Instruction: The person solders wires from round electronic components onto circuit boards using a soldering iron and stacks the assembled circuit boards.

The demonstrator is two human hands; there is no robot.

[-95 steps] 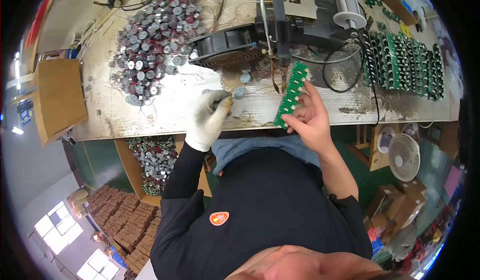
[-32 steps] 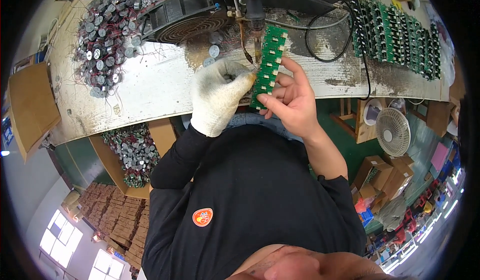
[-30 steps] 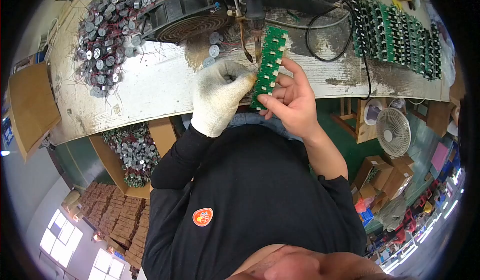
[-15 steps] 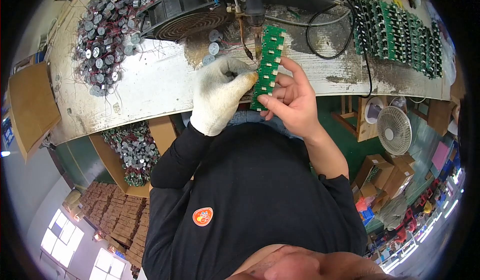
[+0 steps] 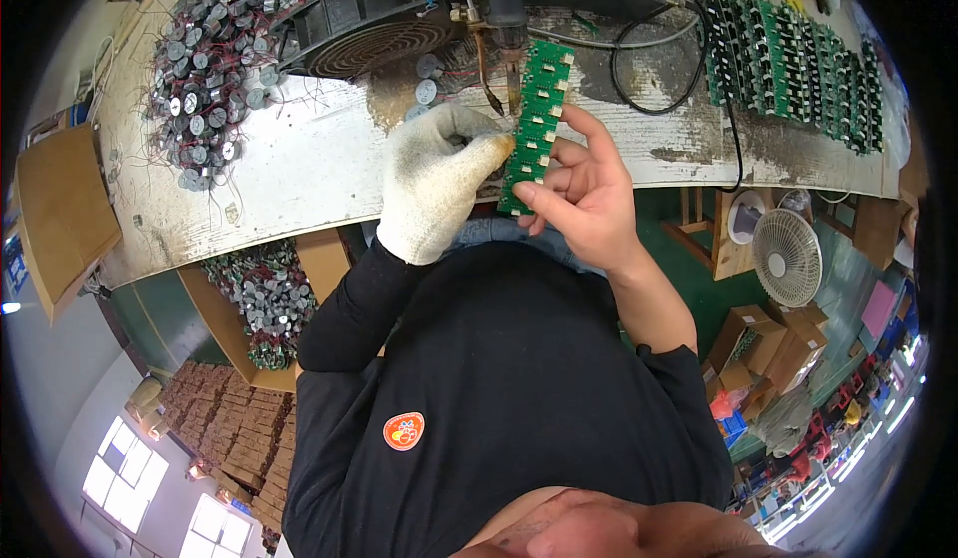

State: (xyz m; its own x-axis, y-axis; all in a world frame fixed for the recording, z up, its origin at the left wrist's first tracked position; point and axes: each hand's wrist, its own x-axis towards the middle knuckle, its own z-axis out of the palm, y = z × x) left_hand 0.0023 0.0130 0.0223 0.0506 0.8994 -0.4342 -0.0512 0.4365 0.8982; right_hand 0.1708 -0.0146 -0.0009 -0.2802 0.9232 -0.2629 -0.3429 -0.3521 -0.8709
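My bare right hand (image 5: 597, 204) grips the lower part of a long green circuit board (image 5: 540, 99), thumb on its face and fingers behind. The board stands tilted, with small white connectors along its right side. My left hand (image 5: 434, 179), in a white work glove, is closed in a pinch at the board's left edge; what lies between its fingertips is hidden. Just above, the tip of a fixed soldering head (image 5: 514, 81) stands beside the board's left edge, with a thin copper-coloured tube (image 5: 486, 69) slanting down to it. A few round grey buzzers (image 5: 427, 92) lie behind my glove.
A heap of wired buzzers (image 5: 205, 89) covers the table's left side. Behind the soldering head sits a black fan (image 5: 369, 34). A black cable (image 5: 639, 109) loops on the right, before rows of green boards (image 5: 788, 64). Below the left edge stands a carton (image 5: 230, 328) of parts.
The board has shifted slightly away from me along the soldering head, both hands moving with it. My grip on the board looks the same.
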